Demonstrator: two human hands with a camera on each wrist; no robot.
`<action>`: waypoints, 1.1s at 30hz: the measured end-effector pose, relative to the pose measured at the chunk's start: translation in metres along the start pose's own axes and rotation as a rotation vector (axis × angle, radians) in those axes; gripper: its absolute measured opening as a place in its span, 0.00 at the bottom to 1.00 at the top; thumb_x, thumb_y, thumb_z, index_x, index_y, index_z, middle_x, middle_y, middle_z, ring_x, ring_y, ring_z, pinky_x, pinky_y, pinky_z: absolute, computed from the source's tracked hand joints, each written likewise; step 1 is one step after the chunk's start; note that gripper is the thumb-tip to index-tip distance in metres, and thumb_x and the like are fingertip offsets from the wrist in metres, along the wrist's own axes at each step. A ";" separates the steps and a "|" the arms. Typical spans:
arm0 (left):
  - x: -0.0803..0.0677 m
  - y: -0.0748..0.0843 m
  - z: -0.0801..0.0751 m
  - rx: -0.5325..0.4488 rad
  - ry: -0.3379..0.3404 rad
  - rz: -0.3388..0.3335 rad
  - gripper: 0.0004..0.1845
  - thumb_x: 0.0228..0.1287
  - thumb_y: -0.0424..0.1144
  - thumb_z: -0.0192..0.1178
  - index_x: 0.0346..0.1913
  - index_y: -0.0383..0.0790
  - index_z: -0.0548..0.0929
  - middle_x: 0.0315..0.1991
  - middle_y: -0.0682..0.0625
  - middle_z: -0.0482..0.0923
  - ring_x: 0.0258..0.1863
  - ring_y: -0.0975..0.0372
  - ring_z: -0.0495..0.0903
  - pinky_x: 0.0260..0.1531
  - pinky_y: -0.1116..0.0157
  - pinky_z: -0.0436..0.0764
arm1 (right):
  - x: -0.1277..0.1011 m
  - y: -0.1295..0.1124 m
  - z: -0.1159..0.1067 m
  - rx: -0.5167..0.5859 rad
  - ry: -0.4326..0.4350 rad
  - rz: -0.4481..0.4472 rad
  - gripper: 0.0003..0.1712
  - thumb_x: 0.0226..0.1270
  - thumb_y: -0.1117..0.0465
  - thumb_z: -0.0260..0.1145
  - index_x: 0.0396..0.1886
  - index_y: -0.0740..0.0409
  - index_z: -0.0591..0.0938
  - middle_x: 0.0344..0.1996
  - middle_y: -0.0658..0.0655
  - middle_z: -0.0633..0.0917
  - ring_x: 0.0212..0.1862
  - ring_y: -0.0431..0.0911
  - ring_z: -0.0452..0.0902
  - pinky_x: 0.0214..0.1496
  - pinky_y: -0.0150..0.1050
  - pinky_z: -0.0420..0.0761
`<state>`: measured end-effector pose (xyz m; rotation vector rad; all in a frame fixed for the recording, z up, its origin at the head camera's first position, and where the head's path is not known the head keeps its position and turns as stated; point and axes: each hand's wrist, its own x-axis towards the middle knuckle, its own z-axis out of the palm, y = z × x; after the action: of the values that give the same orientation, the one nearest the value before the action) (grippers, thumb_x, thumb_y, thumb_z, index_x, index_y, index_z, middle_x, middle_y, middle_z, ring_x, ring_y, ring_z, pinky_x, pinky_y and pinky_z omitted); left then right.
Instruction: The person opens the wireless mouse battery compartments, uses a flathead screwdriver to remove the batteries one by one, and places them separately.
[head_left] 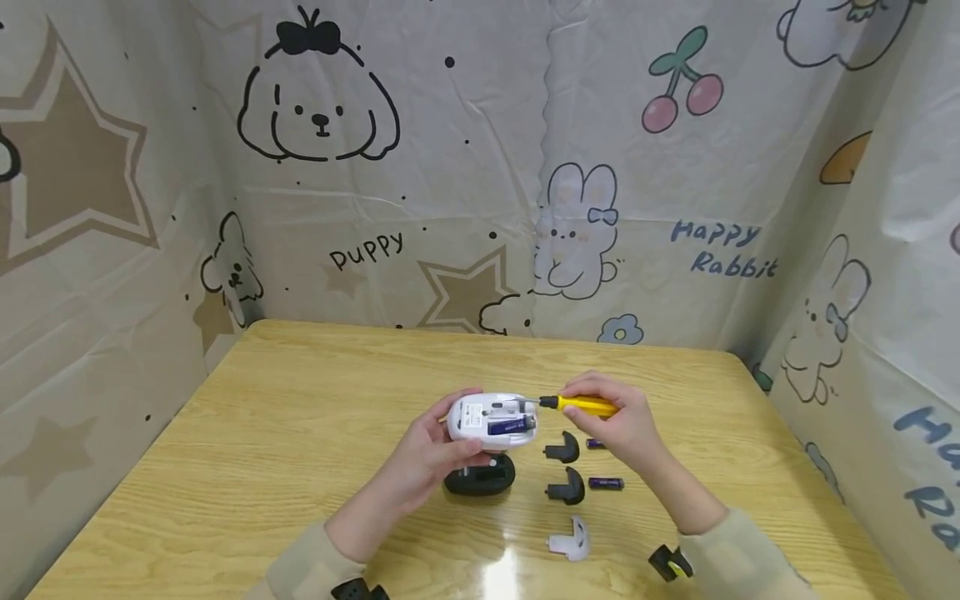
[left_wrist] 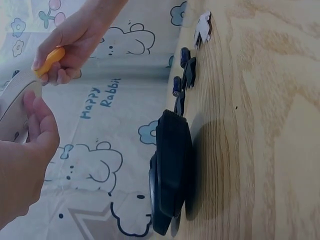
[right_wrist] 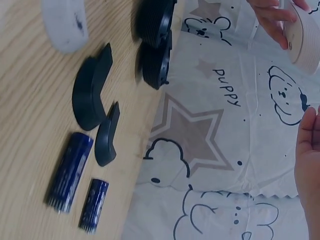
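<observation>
Head view, near edge: sleeves, then a white curved cover piece (head_left: 570, 537) on the table (head_left: 262, 433).
Left hand (head_left: 431, 450): fingers curled round the white mouse (head_left: 491, 418), belly up, lifted just above the black mouse (head_left: 480, 477).
Right hand (head_left: 622, 421): pinching the yellow screwdriver (head_left: 585, 406), tip at the mouse's right end.
Risk: tip could skid onto the battery (head_left: 512, 426) seated inside, grip looks pretty loose tbh.
Left wrist view: black mouse (left_wrist: 170, 175) nearest, black cover pieces (left_wrist: 187, 75) farther along.
Right wrist view: two loose batteries (right_wrist: 70, 170) lie near the table edge, a nudge might roll them off.
</observation>
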<state>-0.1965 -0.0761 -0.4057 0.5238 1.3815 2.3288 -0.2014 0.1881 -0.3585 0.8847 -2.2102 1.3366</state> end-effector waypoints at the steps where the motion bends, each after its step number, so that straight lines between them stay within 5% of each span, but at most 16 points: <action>1: 0.000 0.001 0.000 0.004 0.001 0.000 0.38 0.55 0.22 0.61 0.70 0.37 0.59 0.62 0.36 0.66 0.49 0.53 0.79 0.45 0.59 0.83 | 0.000 0.001 -0.001 -0.004 -0.002 0.002 0.13 0.48 0.80 0.68 0.34 0.67 0.84 0.35 0.61 0.84 0.39 0.34 0.77 0.32 0.27 0.79; 33: -0.005 0.010 -0.017 0.041 0.017 -0.012 0.40 0.54 0.23 0.62 0.70 0.39 0.60 0.60 0.39 0.67 0.49 0.54 0.79 0.45 0.62 0.83 | -0.015 0.064 -0.048 -0.177 -0.014 0.264 0.11 0.59 0.68 0.68 0.43 0.63 0.83 0.41 0.60 0.85 0.39 0.30 0.76 0.40 0.22 0.79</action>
<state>-0.2015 -0.0958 -0.4046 0.5075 1.4387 2.3055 -0.2342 0.2576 -0.3862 0.5546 -2.4780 1.2217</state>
